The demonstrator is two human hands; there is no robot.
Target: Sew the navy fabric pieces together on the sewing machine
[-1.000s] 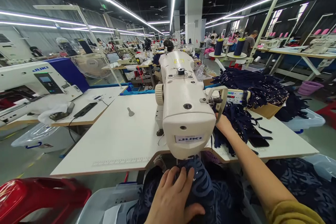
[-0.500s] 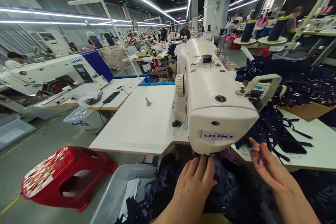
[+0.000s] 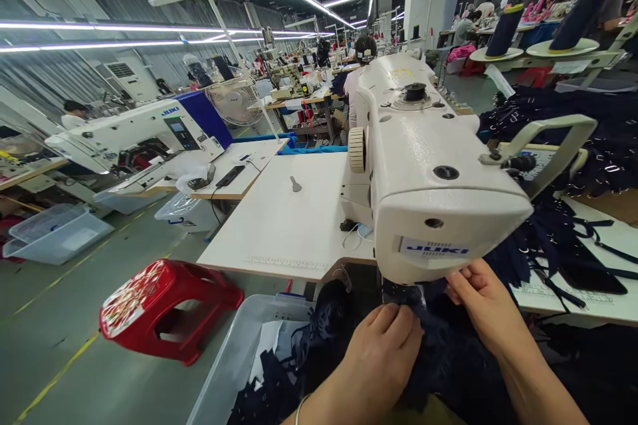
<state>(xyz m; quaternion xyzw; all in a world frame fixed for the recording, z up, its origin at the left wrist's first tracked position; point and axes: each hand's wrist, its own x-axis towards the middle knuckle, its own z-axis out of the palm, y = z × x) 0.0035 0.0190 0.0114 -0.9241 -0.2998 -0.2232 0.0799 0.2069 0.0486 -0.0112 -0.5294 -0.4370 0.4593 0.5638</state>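
A white sewing machine (image 3: 443, 179) stands in front of me, its head end facing me. Below that head, navy fabric (image 3: 438, 358) hangs in a dark bunch. My left hand (image 3: 381, 358) presses its curled fingers on this fabric, just under the needle area, which the machine hides. Close to the lower right of the head, my right hand (image 3: 481, 299) has thumb and fingers pinched together. What it pinches is hidden by the fingers and the machine's edge. Right of it lies a pile of navy straps (image 3: 553, 232) with small metal rings.
A clear plastic bin (image 3: 224, 358) with navy pieces stands below left, beside a red stool (image 3: 174, 319). On the white tabletop (image 3: 269, 226) lies a small flat metal piece (image 3: 296, 184). A black phone (image 3: 593, 279) rests at right; thread cones (image 3: 504, 32) stand behind.
My right hand has moved left from beside the strap pile to the machine head. My left hand stays on the fabric. The view has turned left, so things appear farther right.
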